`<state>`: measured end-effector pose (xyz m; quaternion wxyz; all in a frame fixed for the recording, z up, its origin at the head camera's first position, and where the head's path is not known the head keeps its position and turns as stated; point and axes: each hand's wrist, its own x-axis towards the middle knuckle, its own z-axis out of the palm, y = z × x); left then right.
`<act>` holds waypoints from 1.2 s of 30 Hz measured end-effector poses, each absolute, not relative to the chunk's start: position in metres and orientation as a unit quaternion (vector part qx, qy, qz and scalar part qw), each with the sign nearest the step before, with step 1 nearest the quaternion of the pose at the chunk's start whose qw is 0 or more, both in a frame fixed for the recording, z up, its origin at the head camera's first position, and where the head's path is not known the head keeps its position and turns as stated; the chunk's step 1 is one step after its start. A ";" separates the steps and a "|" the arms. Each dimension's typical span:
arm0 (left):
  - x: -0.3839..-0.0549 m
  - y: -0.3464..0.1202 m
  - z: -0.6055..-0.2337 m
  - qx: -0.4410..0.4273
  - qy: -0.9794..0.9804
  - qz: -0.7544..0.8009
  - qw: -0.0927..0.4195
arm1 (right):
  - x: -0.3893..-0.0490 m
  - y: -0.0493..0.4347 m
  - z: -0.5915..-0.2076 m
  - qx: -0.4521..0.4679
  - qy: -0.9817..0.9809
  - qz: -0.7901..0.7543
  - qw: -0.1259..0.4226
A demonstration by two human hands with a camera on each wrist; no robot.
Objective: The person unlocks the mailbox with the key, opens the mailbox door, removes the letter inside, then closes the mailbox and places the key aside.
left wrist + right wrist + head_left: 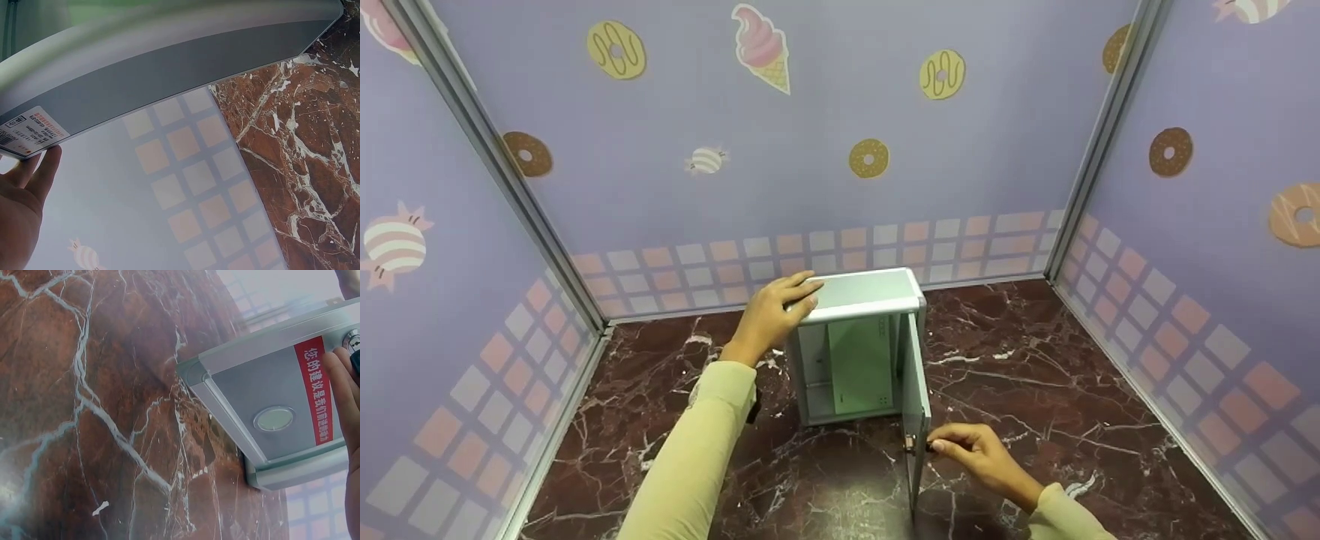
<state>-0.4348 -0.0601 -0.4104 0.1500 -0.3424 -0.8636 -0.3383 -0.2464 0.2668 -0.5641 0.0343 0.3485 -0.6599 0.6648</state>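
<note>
A silver-grey metal box (870,292) stands upright on the marbled surface, its hinged door (915,375) swung out toward me. Inside it shows a pale green rectangular panel (862,367). My left hand (776,311) rests on the box's top left corner, fingers fairly straight. In the left wrist view its fingers touch the side near a printed label (34,132). At the door's free edge, my right hand (986,461) pinches a dark-headed key (356,363) at the round lock (352,340). The door's outer face carries a red strip with white characters (315,391) and an oval window (274,418).
The dark red marbled tabletop (997,360) spreads around the box. Purple walls with sweets printed on them (810,187) close in the back and both sides, joined by grey metal posts (1099,142). The back wall is close behind the box.
</note>
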 end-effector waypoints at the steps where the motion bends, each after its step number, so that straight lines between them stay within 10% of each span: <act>1: -0.435 -0.060 -0.411 -0.341 -0.865 -0.338 0.149 | -0.246 0.268 -0.564 0.347 -0.659 0.667 0.032; 36: -0.436 -0.060 -0.412 -0.334 -0.869 -0.329 0.157 | -0.247 0.295 -0.565 0.340 -0.633 0.695 0.028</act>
